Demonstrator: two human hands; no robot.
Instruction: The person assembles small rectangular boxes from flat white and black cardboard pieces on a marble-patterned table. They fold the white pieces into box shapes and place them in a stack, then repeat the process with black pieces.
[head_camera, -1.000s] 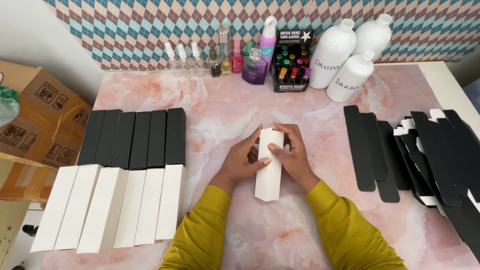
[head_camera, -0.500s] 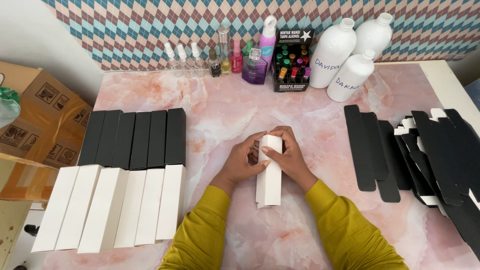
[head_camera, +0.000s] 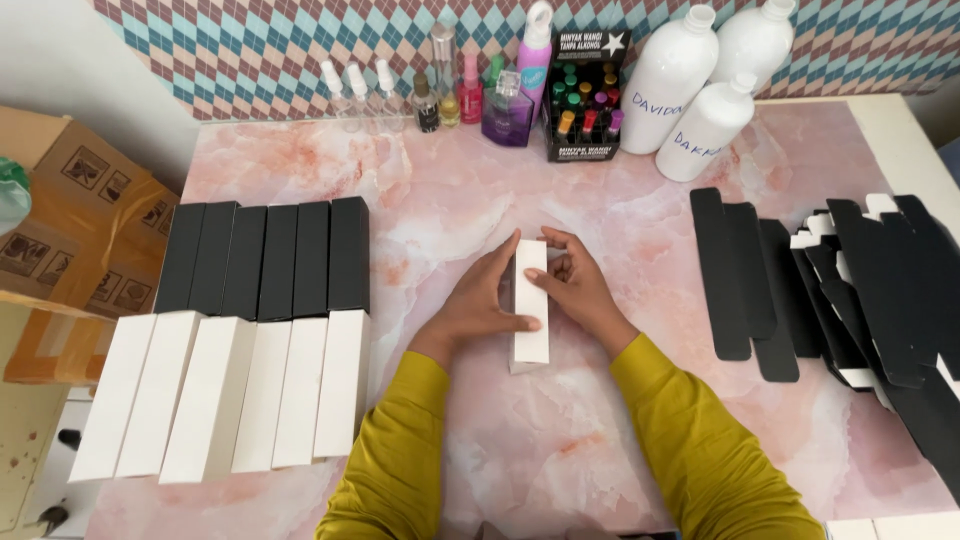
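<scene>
A long white carton box (head_camera: 531, 340) lies lengthwise on the pink marble table (head_camera: 560, 450), in the middle. My left hand (head_camera: 483, 300) grips its left side, thumb across the front. My right hand (head_camera: 578, 285) holds its upper right edge, fingers curled at the top end. Both sleeves are mustard yellow. At the left lie a row of several finished white boxes (head_camera: 230, 395) and, behind them, a row of several black boxes (head_camera: 265, 258).
A loose heap of flat black carton blanks (head_camera: 850, 290) covers the right side. Along the back wall stand small perfume bottles (head_camera: 440, 90), a black display box of vials (head_camera: 583, 100) and three big white bottles (head_camera: 690, 90). A brown cardboard box (head_camera: 70, 230) sits off the left edge.
The white box has been squeezed narrower and turned straighter on the table. Both hands shifted slightly along its upper half.
</scene>
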